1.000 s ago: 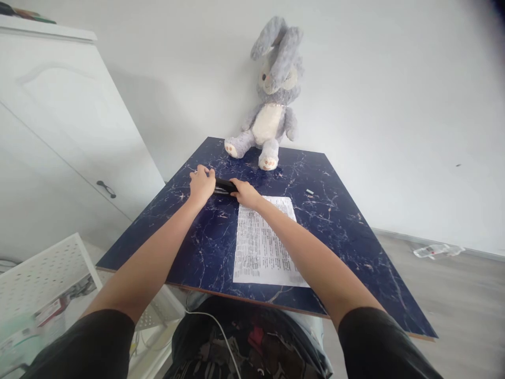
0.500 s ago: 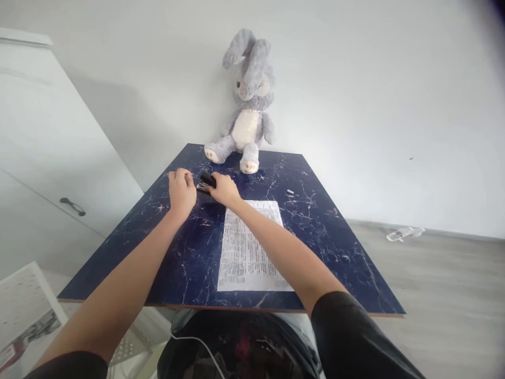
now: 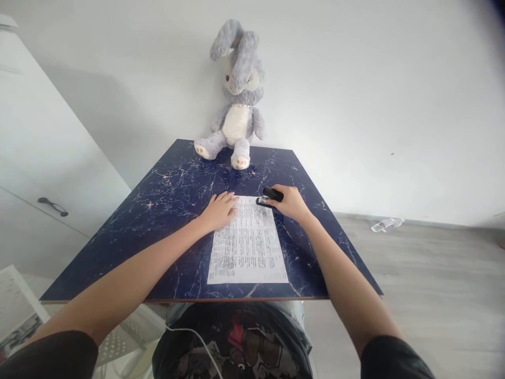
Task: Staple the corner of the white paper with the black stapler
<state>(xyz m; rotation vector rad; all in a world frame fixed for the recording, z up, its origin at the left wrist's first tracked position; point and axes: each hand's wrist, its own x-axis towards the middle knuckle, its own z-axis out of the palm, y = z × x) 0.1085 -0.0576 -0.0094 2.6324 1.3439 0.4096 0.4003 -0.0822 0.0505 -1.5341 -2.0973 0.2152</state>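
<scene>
Blue marble-pattern table [image 3: 130,226] against a white wall [image 3: 335,79], gray plush rabbit [image 3: 238,121] sitting at the far edge. Printed sheet [image 3: 248,247] lies flat near the front edge. Left hand [image 3: 219,211] grips nothing, fingers extended, resting on the sheet's far-left corner. Right hand [image 3: 291,201] has the black stapler [image 3: 273,193] clasped at its rear, mouth gaping, nose pointing left at the sheet's far-right corner; can't tell whether paper's between the jaws.
</scene>
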